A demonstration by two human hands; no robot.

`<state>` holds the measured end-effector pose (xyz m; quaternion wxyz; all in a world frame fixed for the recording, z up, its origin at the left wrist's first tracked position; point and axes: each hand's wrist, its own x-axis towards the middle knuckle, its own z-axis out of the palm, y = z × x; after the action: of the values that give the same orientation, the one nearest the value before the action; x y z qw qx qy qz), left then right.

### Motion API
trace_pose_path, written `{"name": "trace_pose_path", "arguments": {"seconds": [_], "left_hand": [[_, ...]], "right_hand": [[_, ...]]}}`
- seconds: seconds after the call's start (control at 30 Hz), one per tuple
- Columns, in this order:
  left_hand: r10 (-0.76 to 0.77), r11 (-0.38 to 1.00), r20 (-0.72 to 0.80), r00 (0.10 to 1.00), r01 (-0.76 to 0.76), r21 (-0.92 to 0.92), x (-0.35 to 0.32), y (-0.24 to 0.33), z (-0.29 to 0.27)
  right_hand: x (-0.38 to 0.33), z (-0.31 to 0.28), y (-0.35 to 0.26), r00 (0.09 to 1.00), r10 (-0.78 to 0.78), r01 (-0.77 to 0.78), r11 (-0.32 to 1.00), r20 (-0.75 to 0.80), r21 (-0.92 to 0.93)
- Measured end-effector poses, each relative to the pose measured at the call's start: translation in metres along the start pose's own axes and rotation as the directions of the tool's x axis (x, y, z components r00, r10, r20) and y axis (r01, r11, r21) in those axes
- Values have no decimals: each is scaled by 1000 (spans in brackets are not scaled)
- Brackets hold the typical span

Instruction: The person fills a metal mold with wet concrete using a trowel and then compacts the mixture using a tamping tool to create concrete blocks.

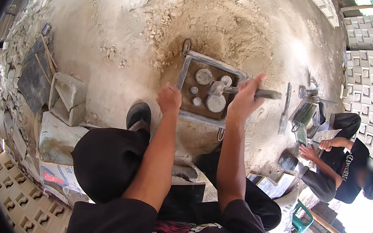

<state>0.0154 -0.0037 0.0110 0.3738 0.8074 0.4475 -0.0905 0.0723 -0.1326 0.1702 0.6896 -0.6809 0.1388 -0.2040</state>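
A square grey metal mould frame (212,61) lies on the ground in front of me, with a loop handle (186,47) at its far left corner. Packed brown material (190,108) fills it, and several round grey discs of different sizes show there, among them a large disc (215,103). My right hand (246,98) grips the handle of a hammer (217,88) over the frame's right side. The hammer's head is above the discs; whether it touches one I cannot tell. At the frame's left edge my left hand (169,99) is closed; what it grips is hidden.
Loose crumbled soil (224,18) is heaped beyond the frame. At right a person (349,165) in dark clothes works at another mould (307,115). A hollow block (68,97) stands at left near a dark slab (35,73). A flat bar (285,108) lies right of my hammer.
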Motion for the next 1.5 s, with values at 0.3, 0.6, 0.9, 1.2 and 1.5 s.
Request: {"name": "trace_pose_path", "arguments": {"seconds": [0.3, 0.6, 0.9, 1.2, 1.5], "left_hand": [[-5, 1000, -52, 999, 5, -5, 0, -1, -3], [15, 1000, -70, 997, -16, -17, -1, -3, 1], [19, 999, -76, 997, -22, -46, 0, -2, 3], [35, 999, -96, 995, -36, -8, 2, -5, 8], [94, 995, -76, 993, -95, -14, 2, -5, 12]], "right_hand": [[15, 18, 0, 955, -231, 203, 967, 188, 157], [50, -4, 2, 901, -174, 91, 971, 397, 220], [31, -27, 12, 815, -232, 166, 971, 531, 170], [31, -40, -15, 805, -189, 93, 976, 563, 195], [53, -74, -5, 698, -69, 59, 997, 713, 39]]}}
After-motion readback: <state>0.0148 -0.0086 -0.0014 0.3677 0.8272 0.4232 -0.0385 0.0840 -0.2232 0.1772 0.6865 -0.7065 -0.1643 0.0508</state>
